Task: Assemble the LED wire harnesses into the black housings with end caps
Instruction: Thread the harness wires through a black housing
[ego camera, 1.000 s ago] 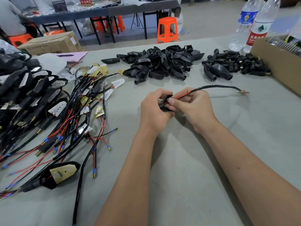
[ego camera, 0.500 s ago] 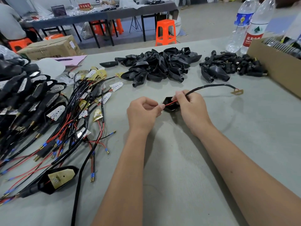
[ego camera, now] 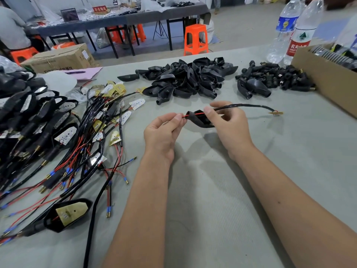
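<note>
While the left hand (ego camera: pixel 164 132) pinches the red lead (ego camera: pixel 193 114) between thumb and forefinger, its grip pressed together on the wire where it exits the narrow end, the right hand (ego camera: pixel 229 122) pinches the sheathed cable (ego camera: pixel 239 105) at the wide mouth and cradles the black housing (ego camera: pixel 201 120) with its lower fingers. Judgement: wire is being threaded through the housing; one hand draws, the other feeds and steadies. Held above the desk (ego camera: pixel 212 190), centre frame. The harness's small LED board (ego camera: pixel 276 113) trails at centre right, not yet seated.

Loose stock, upper centre: heap of empty housings (ego camera: pixel 185 78); to its right, heap of end caps (ego camera: pixel 274 78). Cardboard box (ego camera: pixel 324 82) at right edge holds dark parts, too blurred to identify. Left of frame: harnesses (ego camera: pixel 92 136) fanned out; far left, finished units (ego camera: pixel 29 113) stacked. Two water bottles (ego camera: pixel 297 28) upper right.
</note>
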A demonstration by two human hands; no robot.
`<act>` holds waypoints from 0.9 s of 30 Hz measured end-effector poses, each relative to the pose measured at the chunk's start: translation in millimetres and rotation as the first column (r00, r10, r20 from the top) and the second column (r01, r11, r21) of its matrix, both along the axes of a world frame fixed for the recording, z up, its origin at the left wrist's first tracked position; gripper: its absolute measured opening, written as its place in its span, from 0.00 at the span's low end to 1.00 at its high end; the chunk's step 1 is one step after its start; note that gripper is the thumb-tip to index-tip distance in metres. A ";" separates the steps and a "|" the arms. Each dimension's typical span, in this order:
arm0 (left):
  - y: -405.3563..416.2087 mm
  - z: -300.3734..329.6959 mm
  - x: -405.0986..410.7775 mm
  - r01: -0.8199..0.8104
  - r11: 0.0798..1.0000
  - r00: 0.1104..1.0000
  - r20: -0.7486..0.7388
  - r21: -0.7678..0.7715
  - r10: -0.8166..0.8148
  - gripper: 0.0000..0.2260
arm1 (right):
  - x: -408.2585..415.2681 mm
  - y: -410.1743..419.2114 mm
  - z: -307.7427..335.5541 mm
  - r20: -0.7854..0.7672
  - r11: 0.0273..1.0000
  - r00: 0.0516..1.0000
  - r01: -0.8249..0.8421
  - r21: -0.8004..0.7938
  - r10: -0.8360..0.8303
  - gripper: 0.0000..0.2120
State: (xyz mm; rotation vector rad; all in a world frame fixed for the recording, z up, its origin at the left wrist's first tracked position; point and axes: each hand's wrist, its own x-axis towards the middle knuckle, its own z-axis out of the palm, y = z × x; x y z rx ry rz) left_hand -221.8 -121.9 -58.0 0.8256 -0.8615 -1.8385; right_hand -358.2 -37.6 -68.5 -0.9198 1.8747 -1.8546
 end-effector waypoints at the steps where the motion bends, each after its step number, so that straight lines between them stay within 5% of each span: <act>1: 0.2 1.0 -0.7 -0.004 0.999 0.999 -0.048 0.036 0.006 0.05 | -0.3 -0.7 -1.9 -0.042 1.000 0.999 0.016 0.020 -0.015 0.11; 4: 1.1 3.0 -2.0 -0.006 0.994 0.987 -0.161 0.111 0.024 0.05 | 2.8 -3.2 -4.8 -0.082 0.997 0.996 -0.031 0.078 0.037 0.16; 10: 3.1 3.4 -3.9 -0.013 0.995 0.988 -0.152 0.103 0.029 0.05 | -4.4 1.3 -2.2 0.124 0.952 0.946 -0.290 -0.097 0.300 0.25; 13: 1.1 2.5 -1.3 -0.042 0.996 0.995 -0.083 0.079 0.049 0.05 | -11.1 2.3 -1.1 0.340 0.950 0.903 -0.181 -0.254 0.263 0.21; 18: -9.6 -1.2 7.5 -0.102 0.994 0.989 0.109 -0.025 0.104 0.05 | -23.5 3.2 -1.1 0.661 0.900 0.680 0.003 -0.436 0.318 0.18; 27: -29.7 -1.8 27.1 -0.279 0.957 0.940 0.180 -0.085 0.290 0.07 | -34.4 6.6 0.9 0.800 0.833 0.479 0.220 -0.508 0.361 0.10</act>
